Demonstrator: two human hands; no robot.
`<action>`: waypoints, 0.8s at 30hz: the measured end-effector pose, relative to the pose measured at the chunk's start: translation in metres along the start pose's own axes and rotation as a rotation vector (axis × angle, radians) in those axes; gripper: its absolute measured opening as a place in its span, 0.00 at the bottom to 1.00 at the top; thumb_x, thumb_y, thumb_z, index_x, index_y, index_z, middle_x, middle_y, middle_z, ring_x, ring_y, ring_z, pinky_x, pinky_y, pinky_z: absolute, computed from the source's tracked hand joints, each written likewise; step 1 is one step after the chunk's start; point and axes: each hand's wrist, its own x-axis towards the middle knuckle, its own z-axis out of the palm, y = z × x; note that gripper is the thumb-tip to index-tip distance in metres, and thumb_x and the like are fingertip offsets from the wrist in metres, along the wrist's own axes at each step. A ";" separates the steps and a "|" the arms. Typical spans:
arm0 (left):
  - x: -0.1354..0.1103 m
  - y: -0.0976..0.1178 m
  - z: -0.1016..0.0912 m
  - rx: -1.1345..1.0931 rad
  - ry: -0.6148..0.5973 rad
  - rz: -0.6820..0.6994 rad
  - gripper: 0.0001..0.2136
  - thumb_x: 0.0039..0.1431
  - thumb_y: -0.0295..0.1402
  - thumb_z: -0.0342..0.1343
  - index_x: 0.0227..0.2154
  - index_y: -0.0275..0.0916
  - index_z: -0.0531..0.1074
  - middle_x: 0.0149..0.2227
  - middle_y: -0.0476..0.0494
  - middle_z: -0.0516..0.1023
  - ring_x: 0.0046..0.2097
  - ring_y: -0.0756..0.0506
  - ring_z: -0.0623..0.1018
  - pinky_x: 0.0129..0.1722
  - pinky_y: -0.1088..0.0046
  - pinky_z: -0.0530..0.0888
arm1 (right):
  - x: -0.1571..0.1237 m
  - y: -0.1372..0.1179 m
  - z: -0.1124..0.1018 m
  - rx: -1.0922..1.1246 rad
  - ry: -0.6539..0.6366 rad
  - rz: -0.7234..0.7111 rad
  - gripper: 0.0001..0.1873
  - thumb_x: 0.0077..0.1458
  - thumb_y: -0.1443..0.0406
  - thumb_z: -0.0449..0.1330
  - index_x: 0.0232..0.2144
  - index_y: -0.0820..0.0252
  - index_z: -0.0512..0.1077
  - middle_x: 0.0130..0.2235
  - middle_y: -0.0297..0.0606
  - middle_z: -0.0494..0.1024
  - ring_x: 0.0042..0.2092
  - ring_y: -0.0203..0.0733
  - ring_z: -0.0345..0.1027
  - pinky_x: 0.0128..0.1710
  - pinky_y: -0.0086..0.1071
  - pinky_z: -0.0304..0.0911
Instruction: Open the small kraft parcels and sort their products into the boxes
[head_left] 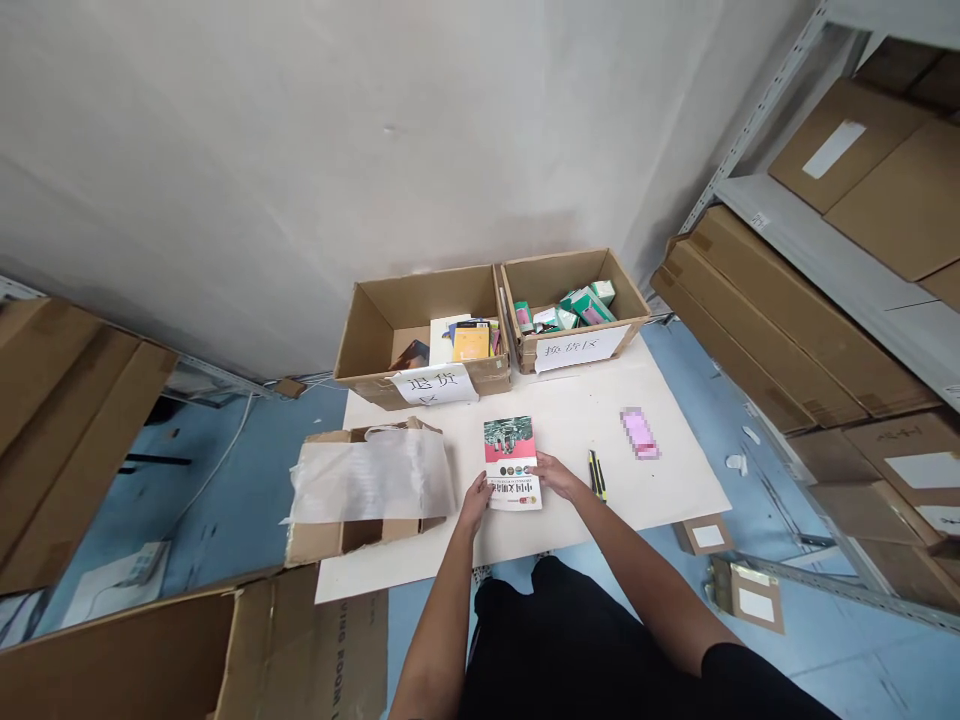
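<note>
A book [512,462] with a green, pink and white cover is held between my two hands over the white table. My left hand [475,500] grips its left edge, fingers partly tucked behind it. On the opposite edge, my right hand [556,474] has its thumb over the cover. The cover's printing appears upside down from where I stand. Right of the book lies a black and yellow utility knife [597,475]. To the left, an opened cardboard box [315,545] has a whitish plastic wrap [375,475] draped across it.
Two labelled cardboard boxes stand at the table's back: the left box [356,345] holds books, the right box [636,300] small green-and-white cartons. A blurred pink item [639,433] lies on the table [675,490]. Shelves with cartons [795,330] flank the right; a large open box [255,650] sits lower left.
</note>
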 end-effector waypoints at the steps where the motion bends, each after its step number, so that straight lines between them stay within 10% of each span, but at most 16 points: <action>1: -0.004 0.008 -0.002 -0.045 -0.030 -0.023 0.31 0.48 0.49 0.70 0.54 0.42 0.75 0.51 0.36 0.83 0.50 0.39 0.82 0.50 0.61 0.76 | -0.006 -0.011 -0.002 -0.014 -0.055 -0.009 0.32 0.43 0.56 0.77 0.51 0.53 0.77 0.51 0.43 0.85 0.52 0.54 0.80 0.50 0.46 0.74; 13: -0.054 0.216 -0.028 -0.050 -0.024 0.479 0.30 0.43 0.50 0.75 0.47 0.39 0.75 0.49 0.38 0.83 0.41 0.42 0.83 0.39 0.65 0.80 | -0.042 -0.193 0.047 -0.156 -0.137 -0.425 0.34 0.47 0.53 0.75 0.54 0.52 0.70 0.53 0.43 0.84 0.46 0.49 0.81 0.42 0.39 0.75; 21: -0.092 0.277 -0.024 0.236 0.364 0.811 0.24 0.53 0.46 0.69 0.51 0.41 0.79 0.52 0.35 0.82 0.54 0.35 0.81 0.54 0.56 0.78 | -0.063 -0.220 0.103 -0.099 -0.110 -0.602 0.31 0.47 0.53 0.75 0.50 0.52 0.70 0.50 0.42 0.84 0.45 0.50 0.81 0.42 0.41 0.76; 24: -0.113 0.292 0.007 0.347 0.142 0.883 0.32 0.54 0.43 0.70 0.62 0.45 0.74 0.60 0.35 0.78 0.62 0.34 0.77 0.59 0.57 0.76 | -0.074 -0.227 0.134 -0.155 -0.150 -0.725 0.27 0.51 0.52 0.74 0.50 0.52 0.74 0.54 0.42 0.82 0.55 0.52 0.77 0.55 0.46 0.73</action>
